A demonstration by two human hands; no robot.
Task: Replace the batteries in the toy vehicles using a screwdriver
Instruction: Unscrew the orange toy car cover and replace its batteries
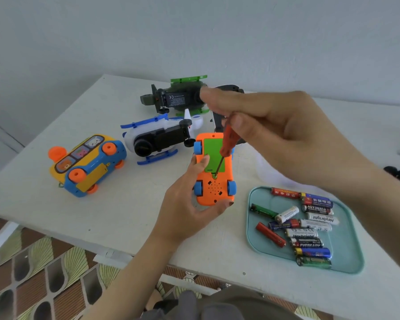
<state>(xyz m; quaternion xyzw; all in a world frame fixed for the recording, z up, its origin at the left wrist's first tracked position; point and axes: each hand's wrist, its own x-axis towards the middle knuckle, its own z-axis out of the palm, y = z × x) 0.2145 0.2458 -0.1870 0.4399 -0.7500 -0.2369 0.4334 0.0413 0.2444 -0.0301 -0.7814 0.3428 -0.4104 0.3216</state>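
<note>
The right hand (275, 125) pinches a red screwdriver (228, 144), its tip at the screw of the upturned orange car (214, 192), which the left hand (187, 209) grips from below. The fingers hide the handle's top and most of a dark toy behind. The tray (346, 257) of batteries (310, 227) sits near the table's (125, 222) front edge.

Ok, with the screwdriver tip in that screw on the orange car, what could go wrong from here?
1. The right hand holds the screwdriver at a slant to the screw. The tip may slip and jab the thumb of the left hand, which rests on the green cover.
2. Only the left hand grips the orange car, so it may twist under pressure.
3. Once loose, the small screw could drop and roll off the table.
</note>
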